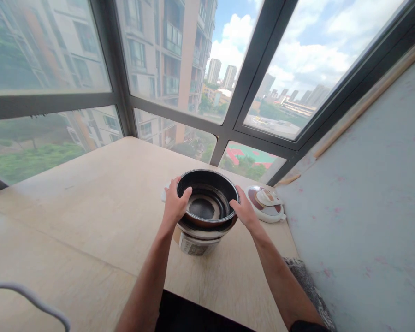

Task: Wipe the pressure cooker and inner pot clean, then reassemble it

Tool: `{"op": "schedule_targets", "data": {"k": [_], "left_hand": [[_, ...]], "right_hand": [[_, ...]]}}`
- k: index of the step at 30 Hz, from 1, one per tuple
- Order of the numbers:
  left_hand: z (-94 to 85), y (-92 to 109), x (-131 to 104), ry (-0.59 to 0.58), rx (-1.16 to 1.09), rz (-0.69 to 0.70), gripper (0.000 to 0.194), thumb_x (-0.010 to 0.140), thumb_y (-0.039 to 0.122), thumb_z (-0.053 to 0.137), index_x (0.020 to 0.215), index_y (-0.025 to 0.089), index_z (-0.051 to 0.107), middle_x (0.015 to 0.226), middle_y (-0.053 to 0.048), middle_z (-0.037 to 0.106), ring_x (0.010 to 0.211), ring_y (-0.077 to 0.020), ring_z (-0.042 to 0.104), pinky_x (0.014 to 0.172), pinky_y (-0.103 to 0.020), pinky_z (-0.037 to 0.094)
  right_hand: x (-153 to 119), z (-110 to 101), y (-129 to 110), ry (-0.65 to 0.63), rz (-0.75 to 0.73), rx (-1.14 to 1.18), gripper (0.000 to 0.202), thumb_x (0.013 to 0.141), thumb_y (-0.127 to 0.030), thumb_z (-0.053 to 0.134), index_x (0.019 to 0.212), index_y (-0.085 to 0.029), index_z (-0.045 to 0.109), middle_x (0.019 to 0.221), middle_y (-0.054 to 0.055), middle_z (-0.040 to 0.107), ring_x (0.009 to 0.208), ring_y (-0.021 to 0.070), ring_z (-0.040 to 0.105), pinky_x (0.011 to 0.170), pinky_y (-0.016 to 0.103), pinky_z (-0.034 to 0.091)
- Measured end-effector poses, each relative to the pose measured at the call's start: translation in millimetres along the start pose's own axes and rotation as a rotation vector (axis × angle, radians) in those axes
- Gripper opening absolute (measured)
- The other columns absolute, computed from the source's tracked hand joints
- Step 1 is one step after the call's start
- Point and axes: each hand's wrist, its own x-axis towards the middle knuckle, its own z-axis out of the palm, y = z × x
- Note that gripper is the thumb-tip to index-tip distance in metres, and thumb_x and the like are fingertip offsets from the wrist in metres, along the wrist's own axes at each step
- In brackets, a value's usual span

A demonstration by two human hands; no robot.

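Observation:
Both hands hold a dark round inner pot (204,207) by its rim, one on each side. My left hand (177,200) grips the left edge, its thumb over the rim. On the right edge, my right hand (242,208) grips in the same way, fingers along the outer wall. The pot sits tilted at the mouth of a rice cooker body (198,244); whether it touches the body inside is hidden. A control panel with a small display faces me on the cooker's front. The pot looks bare inside.
To the right, by the wall, lies a white and brown cooker lid (267,205) with a handle. A grey cable (31,299) curves in at the lower left. Windows border the pale stone ledge (90,207). A grey furry cloth (304,286) lies at the lower right.

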Motion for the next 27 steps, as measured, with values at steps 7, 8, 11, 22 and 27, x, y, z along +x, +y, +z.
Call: {"op": "schedule_targets", "data": {"k": [7,8,11,22,27], "left_hand": [[6.7,4,-7,-0.052,0.247,0.029,0.049,0.085,0.035,0.059,0.132,0.019,0.059,0.142,-0.018,0.059,0.142,-0.0364,0.046,0.122,-0.066,0.015],[8.4,4,-8,-0.043,0.280,0.032,0.050,0.085,0.035,0.059,0.132,0.019,0.059,0.143,-0.019,0.058,0.143,-0.0376,0.044,0.122,-0.066,0.016],[12.1,5,-11,-0.029,0.407,0.046,0.052,0.087,0.037,0.057,0.134,0.013,0.059,0.144,-0.023,0.056,0.146,-0.0424,0.039,0.121,-0.068,0.018],[8.8,8,-14,-0.048,0.523,0.075,0.055,0.087,0.039,0.056,0.133,0.010,0.060,0.146,-0.025,0.055,0.144,-0.0417,0.042,0.121,-0.066,0.019],[5.4,3,-13,0.004,0.392,0.057,0.049,0.086,0.039,0.055,0.126,0.013,0.064,0.141,-0.021,0.061,0.139,-0.0379,0.050,0.122,-0.061,0.023]], "right_hand": [[-10,3,2,-0.093,-0.139,-0.145,0.076,0.071,-0.017,0.050,0.147,-0.016,0.050,0.150,0.011,0.055,0.143,0.0288,0.046,0.125,0.047,0.029],[-11,4,5,-0.095,-0.136,-0.160,0.077,0.072,-0.017,0.051,0.149,-0.015,0.048,0.152,0.012,0.052,0.145,0.0291,0.044,0.126,0.048,0.027],[-10,8,14,-0.104,-0.122,-0.204,0.079,0.074,-0.016,0.050,0.152,-0.010,0.044,0.160,0.016,0.041,0.152,0.0314,0.032,0.128,0.052,0.020],[-9,7,16,-0.163,-0.172,-0.294,0.073,0.081,-0.014,0.046,0.154,-0.004,0.040,0.164,0.022,0.031,0.154,0.0347,0.026,0.127,0.055,0.021],[-19,-1,17,-0.182,-0.243,-0.213,0.061,0.094,-0.027,0.044,0.152,-0.009,0.046,0.164,0.017,0.035,0.155,0.0283,0.026,0.128,0.050,0.018]]}}
